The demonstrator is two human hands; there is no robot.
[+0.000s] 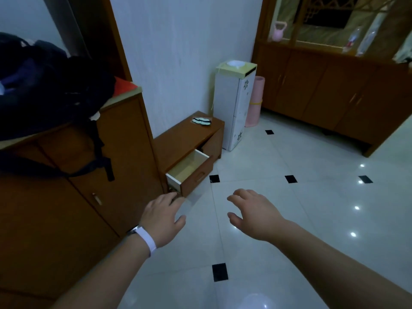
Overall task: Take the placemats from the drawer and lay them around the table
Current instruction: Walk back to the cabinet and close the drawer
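Note:
A low brown cabinet [178,141] stands against the white wall, and its drawer [189,169] is pulled out. The pale inside that I can see holds nothing; no placemats are in view. My left hand [161,219], with a white band on the wrist, reaches out below the drawer with relaxed fingers and holds nothing. To its right, my right hand [252,214] hovers over the floor with fingers spread, also holding nothing. Both hands are short of the drawer.
A tall brown cupboard [93,197] with a dark backpack [51,90] on top stands at the left. A small striped object [202,121] lies on the low cabinet. A white water dispenser [234,108], a pink roll [255,101] and a long wooden sideboard [334,92] stand further back on the glossy tiled floor [289,219].

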